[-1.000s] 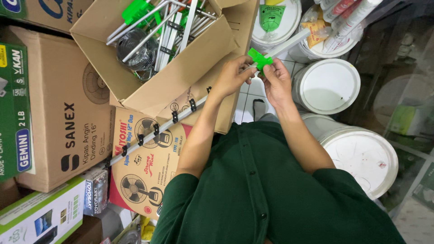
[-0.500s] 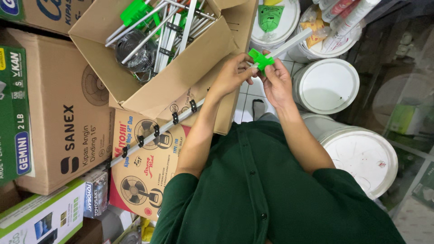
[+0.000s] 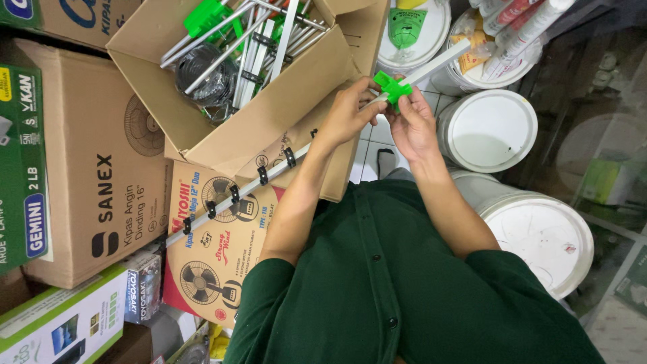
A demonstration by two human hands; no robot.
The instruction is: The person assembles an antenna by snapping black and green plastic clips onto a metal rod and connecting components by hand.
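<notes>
So the clip point(image 3: 392, 87) on the long rod point(image 3: 431, 67) is bright green, and the rod itself is pale silvery white with small black clamps point(image 3: 263, 176) dotted along it. The shirt point(image 3: 404, 290) is deep dark green with dark buttons. The open box point(image 3: 222, 87) on the far left is plain brown cardboard, holding more silver rods and another bright green piece point(image 3: 209, 15). Under it, the fan carton point(image 3: 216, 263) is tan with red print and black fan drawings. The buckets point(image 3: 495, 128) on the right have white lids, one far lid with a green label point(image 3: 408, 23). Near left, a box point(image 3: 64, 323) is green and white.
</notes>
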